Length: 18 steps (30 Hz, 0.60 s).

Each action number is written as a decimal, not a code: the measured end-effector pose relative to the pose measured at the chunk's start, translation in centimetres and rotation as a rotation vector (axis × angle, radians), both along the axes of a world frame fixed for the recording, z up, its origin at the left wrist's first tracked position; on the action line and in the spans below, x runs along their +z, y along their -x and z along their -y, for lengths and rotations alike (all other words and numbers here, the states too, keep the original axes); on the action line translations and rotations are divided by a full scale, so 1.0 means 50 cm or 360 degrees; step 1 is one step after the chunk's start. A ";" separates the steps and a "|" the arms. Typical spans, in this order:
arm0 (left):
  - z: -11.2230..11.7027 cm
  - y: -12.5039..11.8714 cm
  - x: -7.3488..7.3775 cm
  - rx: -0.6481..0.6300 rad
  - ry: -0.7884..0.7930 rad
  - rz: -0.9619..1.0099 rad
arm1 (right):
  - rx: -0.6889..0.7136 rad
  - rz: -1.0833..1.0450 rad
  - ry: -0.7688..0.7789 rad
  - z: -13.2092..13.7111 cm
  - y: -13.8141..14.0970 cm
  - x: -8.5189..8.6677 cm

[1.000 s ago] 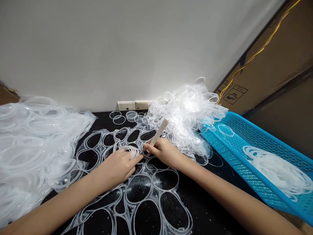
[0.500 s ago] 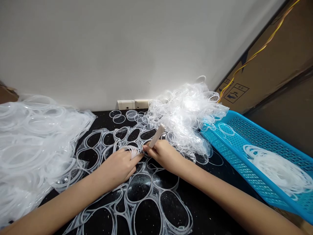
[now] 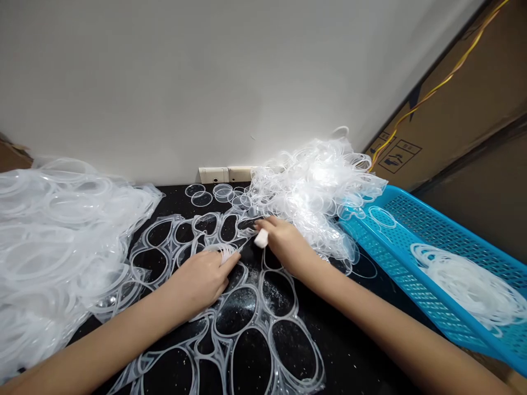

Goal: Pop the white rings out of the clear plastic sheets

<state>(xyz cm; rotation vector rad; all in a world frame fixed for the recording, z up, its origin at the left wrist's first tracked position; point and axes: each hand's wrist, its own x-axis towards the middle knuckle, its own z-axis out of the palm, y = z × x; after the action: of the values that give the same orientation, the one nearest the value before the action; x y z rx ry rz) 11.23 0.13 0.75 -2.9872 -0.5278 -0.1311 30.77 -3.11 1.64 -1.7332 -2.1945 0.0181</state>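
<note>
A translucent plastic sheet with large oval cut-outs lies on the black tabletop. My left hand rests on it, closed, with several thin white plastic rings bunched at its index finger. A little to the right and farther back, my right hand is closed around a white stick-like tool, whose kind I cannot make out. Its fingertips are at the sheet's upper part, near a strip that stretches between the two hands. Whether they also pinch the sheet is unclear.
Stacked plastic sheets fill the left side. Tangled clear scrap is heaped at the back right, beside a blue basket with white rings. Loose clear discs lie near the wall. Cardboard boxes stand at right.
My right hand has moved away from my left, slightly right and back. The white tool has swung from pointing up to low beside the fingers. My left hand has stayed nearly still.
</note>
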 end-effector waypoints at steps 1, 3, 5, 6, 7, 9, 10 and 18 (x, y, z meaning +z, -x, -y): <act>0.001 0.001 0.002 0.0008 -0.0001 -0.0010 | -0.0057 -0.0077 -0.0026 -0.006 -0.014 0.009; 0.002 0.002 0.006 0.0030 0.0018 -0.0022 | -0.0130 -0.0262 -0.0025 -0.014 -0.034 0.034; 0.000 0.004 0.009 0.0067 0.0070 -0.0029 | -0.0158 -0.0502 0.0164 -0.013 -0.042 0.059; -0.001 0.005 0.010 0.0081 0.0098 -0.0020 | -0.0160 -0.0638 0.0321 -0.011 -0.041 0.069; -0.002 0.006 0.011 0.0090 0.0123 0.0006 | -0.0159 -0.0764 0.0489 -0.007 -0.038 0.076; -0.005 0.008 0.012 0.0082 0.0148 0.0112 | -0.0151 -0.0939 0.0762 0.000 -0.029 0.081; -0.005 0.009 0.012 0.0069 0.0142 0.0191 | -0.0140 -0.0972 0.0837 0.002 -0.024 0.078; -0.002 -0.003 0.002 -0.0059 -0.0122 0.0340 | -0.0051 -0.0904 0.0900 -0.004 -0.020 0.038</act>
<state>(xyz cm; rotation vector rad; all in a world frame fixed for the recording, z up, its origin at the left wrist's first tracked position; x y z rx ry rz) 11.37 0.26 0.85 -2.9253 -0.4759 -0.4668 31.79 -2.91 3.56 -1.7284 -1.8220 1.0730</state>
